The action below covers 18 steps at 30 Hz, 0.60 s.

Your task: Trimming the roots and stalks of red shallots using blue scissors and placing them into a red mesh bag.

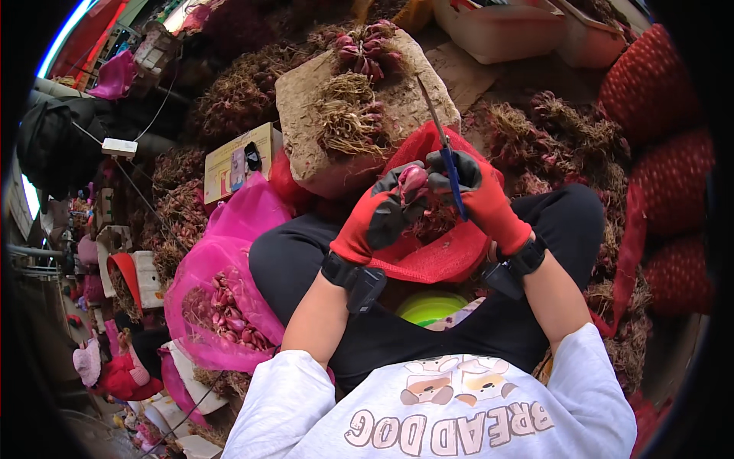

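Both my hands wear red gloves with dark grey palms and fingers. My left hand point(391, 205) grips a pinkish-purple shallot point(413, 178) between thumb and fingers. Close beside it, my right hand point(483, 197) is closed around the blue handle of a knife point(452, 177), its narrow blade slanting up and away to the left. Beneath both hands a red mesh bag point(440, 262) spreads over my lap, with dry shallot tops and roots in it. Just beyond, a bunch of shallots point(370, 52) with a dry, straw-like tangle point(350, 115) lies on a pale foam block point(306, 99).
At my left sits a pink mesh bag point(187, 287) of loose shallots, behind it a cardboard box point(222, 164) bearing a phone. Heaped dried shallots point(566, 138) surround me. Filled red sacks point(657, 176) stack up at right, white tubs point(505, 34) behind. A green bowl point(430, 307) is between my legs.
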### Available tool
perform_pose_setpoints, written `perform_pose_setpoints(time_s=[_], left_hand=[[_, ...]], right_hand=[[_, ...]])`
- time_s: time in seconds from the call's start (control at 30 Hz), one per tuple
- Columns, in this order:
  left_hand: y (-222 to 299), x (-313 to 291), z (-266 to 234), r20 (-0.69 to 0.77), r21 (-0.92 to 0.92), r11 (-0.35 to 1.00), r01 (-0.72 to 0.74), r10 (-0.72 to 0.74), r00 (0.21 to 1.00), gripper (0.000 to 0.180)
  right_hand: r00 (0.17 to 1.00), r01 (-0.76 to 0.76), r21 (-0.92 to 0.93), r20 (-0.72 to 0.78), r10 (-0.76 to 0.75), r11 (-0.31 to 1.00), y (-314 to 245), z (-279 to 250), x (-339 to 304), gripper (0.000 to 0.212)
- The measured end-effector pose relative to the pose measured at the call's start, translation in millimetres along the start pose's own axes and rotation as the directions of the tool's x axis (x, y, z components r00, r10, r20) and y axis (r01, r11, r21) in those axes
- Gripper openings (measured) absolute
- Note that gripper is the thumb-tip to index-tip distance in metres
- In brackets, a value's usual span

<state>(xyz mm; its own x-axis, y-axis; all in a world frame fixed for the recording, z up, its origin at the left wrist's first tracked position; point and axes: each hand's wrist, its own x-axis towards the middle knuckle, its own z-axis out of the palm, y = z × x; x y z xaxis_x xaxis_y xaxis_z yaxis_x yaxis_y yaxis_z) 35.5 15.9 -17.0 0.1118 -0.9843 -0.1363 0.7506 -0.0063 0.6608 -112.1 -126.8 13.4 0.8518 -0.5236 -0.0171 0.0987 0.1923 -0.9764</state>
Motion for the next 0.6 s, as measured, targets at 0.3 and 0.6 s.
perform_pose_setpoints(time_s=[0.3,0.6], left_hand=[[-11,2,11,-0.059,0.181,0.983,0.034,-0.024,0.998,0.037],[-26,16,15,-0.238,0.559,0.784,-0.27,0.463,0.854,0.037]], right_hand=[[0.984,0.109,-0.209,-0.113,-0.135,0.972,18,1,2,0.028],[0.971,-0.238,0.203,0.059,0.231,0.95,14,-7,-5,0.025]])
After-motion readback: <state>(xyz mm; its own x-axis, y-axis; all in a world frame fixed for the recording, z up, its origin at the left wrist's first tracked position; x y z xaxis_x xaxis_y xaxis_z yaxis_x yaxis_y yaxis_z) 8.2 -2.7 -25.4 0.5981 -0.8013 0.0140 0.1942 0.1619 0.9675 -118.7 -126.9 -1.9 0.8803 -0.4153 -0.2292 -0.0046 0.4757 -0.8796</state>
